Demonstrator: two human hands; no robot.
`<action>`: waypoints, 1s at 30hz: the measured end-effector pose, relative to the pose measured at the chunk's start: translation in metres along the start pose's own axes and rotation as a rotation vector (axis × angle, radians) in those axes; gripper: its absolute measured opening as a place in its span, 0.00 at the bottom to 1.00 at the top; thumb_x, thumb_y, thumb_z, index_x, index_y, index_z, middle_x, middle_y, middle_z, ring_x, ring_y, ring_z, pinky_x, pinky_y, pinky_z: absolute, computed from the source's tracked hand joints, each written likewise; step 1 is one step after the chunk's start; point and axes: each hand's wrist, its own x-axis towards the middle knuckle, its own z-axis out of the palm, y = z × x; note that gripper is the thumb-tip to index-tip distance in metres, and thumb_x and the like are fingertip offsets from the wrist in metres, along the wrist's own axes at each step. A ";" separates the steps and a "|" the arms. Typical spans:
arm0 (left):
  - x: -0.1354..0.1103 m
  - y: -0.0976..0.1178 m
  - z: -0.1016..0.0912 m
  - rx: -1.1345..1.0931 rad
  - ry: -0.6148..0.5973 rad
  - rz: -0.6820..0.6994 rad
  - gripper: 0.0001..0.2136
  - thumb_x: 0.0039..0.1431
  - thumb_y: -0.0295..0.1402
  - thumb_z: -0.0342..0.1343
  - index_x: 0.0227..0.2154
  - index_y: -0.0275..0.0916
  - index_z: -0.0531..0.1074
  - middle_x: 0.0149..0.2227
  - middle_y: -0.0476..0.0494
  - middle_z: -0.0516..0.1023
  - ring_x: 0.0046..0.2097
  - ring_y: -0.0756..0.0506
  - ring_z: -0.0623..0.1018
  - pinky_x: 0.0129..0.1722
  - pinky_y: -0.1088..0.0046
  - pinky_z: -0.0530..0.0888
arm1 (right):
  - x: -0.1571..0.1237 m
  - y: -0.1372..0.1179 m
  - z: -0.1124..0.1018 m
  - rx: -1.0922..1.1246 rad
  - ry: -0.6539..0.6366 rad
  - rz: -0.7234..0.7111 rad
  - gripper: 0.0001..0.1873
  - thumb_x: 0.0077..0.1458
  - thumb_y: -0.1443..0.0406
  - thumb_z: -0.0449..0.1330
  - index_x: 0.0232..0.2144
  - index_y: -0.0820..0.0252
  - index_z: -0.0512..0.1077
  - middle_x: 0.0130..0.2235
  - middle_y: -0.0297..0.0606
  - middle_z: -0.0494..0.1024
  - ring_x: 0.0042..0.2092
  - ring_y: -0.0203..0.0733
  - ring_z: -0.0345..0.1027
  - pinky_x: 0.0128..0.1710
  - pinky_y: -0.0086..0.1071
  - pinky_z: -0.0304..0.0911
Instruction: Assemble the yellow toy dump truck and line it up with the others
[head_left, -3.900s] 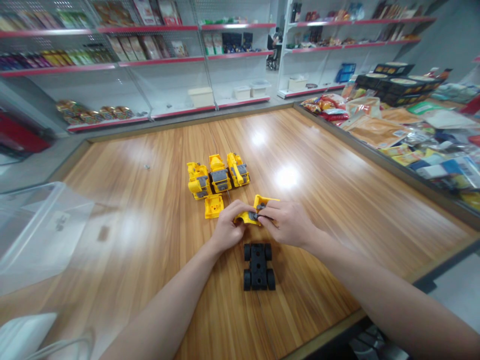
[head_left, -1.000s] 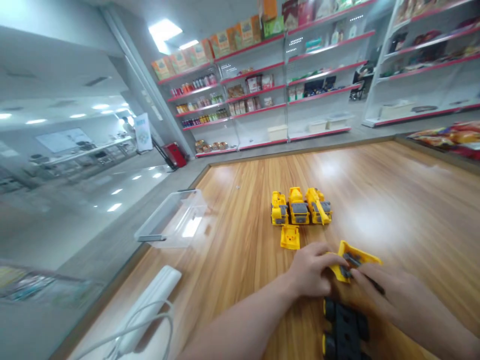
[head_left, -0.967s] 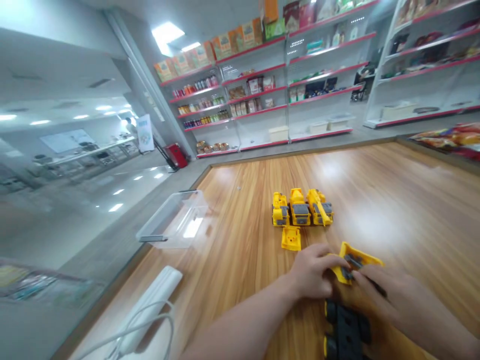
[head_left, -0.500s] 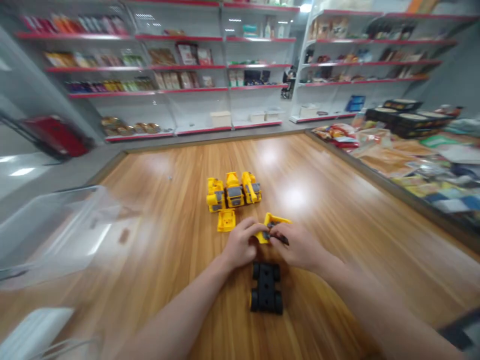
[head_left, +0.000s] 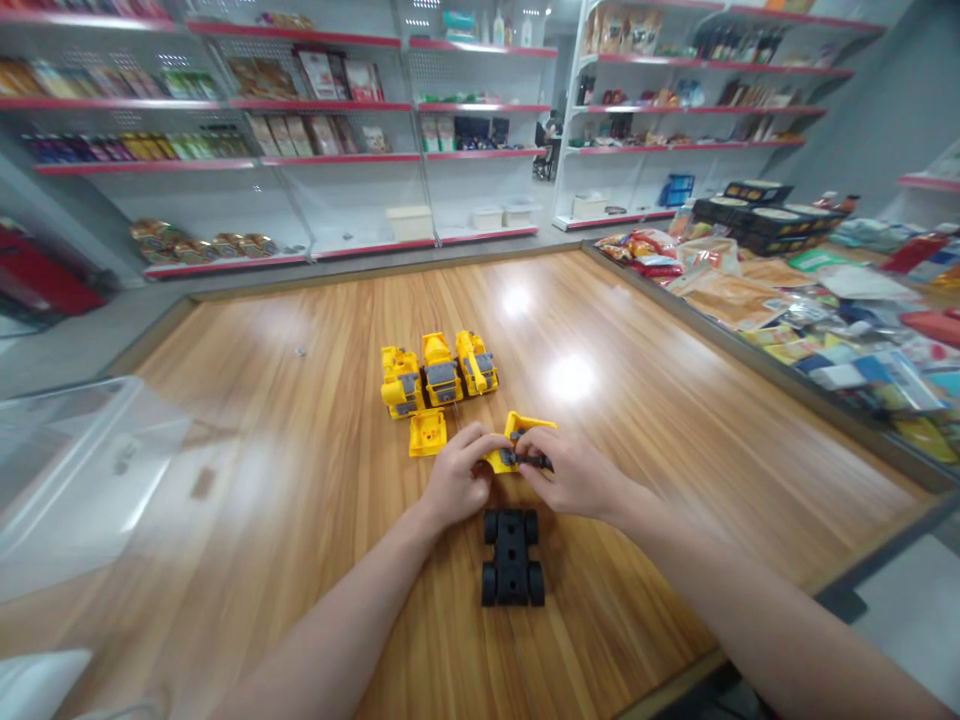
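Observation:
My left hand is closed on the near edge of a yellow toy truck body, which has grey bits inside. Pinched in the fingers of my right hand is a small dark piece, held against the yellow body; its exact kind is too small to make out. Just below both hands lies a black toy chassis with wheels on both sides. A loose yellow toy part rests to the left of my left hand. Beyond it, three yellow toy construction trucks stand side by side.
The wooden table has a raised rim. A clear plastic box sits at the left, with a white object nearer me. Packages and black boxes cover the right side. Stocked shelves line the back.
The view has turned slightly to the right, so everything sits further left in the picture. Both hands keep hold of the yellow body and the dark piece, with little visible movement.

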 end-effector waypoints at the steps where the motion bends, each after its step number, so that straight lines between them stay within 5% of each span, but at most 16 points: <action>1: 0.000 0.000 0.000 0.003 -0.002 0.002 0.26 0.42 0.14 0.46 0.43 0.41 0.73 0.36 0.44 0.69 0.39 0.46 0.72 0.37 0.69 0.71 | 0.000 0.000 0.000 0.006 0.009 -0.003 0.05 0.54 0.69 0.58 0.36 0.59 0.69 0.35 0.38 0.76 0.36 0.40 0.70 0.36 0.31 0.63; 14: -0.004 -0.004 0.003 0.117 -0.036 0.035 0.25 0.43 0.15 0.47 0.43 0.41 0.73 0.38 0.43 0.70 0.40 0.45 0.71 0.40 0.68 0.71 | -0.001 0.003 0.001 -0.126 -0.096 0.016 0.12 0.63 0.64 0.52 0.31 0.61 0.73 0.33 0.39 0.79 0.34 0.40 0.73 0.34 0.31 0.59; 21: -0.003 0.001 0.001 0.111 -0.044 0.045 0.25 0.44 0.14 0.46 0.43 0.42 0.73 0.38 0.43 0.70 0.41 0.45 0.71 0.40 0.68 0.71 | -0.001 -0.001 0.004 -0.028 -0.089 0.137 0.13 0.62 0.64 0.51 0.26 0.60 0.68 0.24 0.34 0.73 0.25 0.35 0.65 0.26 0.30 0.52; 24: -0.003 0.000 0.002 0.099 -0.039 0.018 0.27 0.43 0.14 0.46 0.45 0.42 0.73 0.38 0.43 0.70 0.41 0.45 0.71 0.40 0.68 0.71 | 0.000 -0.003 0.000 0.115 -0.019 0.104 0.01 0.55 0.69 0.56 0.32 0.59 0.68 0.29 0.34 0.73 0.30 0.37 0.66 0.31 0.30 0.58; 30: -0.001 0.000 0.000 0.033 0.015 0.003 0.27 0.41 0.13 0.46 0.44 0.41 0.73 0.37 0.44 0.69 0.39 0.46 0.71 0.37 0.69 0.70 | 0.001 -0.007 -0.013 0.289 0.135 -0.030 0.18 0.47 0.76 0.55 0.42 0.59 0.65 0.39 0.40 0.68 0.42 0.43 0.65 0.42 0.37 0.64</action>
